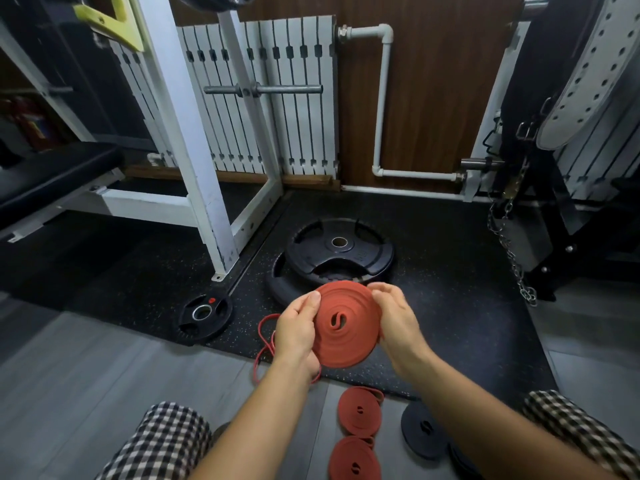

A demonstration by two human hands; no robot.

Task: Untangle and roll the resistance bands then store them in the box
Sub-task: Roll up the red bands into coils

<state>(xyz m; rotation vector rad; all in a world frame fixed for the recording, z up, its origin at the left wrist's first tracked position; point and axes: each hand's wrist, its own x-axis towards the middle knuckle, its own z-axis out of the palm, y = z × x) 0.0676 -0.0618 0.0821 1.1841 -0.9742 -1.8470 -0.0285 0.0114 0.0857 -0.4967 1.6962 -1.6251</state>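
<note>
Both hands (349,327) grip the rolled band (346,323) between them.

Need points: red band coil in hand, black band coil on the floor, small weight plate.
held red band coil (349,337), head view, wound face just below its centre.
black band coil (417,438), head view, wound face left of its centre.
small weight plate (207,321), head view, black hub just below the steel-ringed hole.

Up front, a brick-red coil (344,323); below it 2 more red rolls (360,410) on the grey floor (86,368), a black roll (424,429) alongside. Checked shorts (162,441) (black on white, small squares). Black mat (450,271) flecked with pale specks, black plates (360,258), white rack (194,133), brown wall (443,98) behind.
</note>
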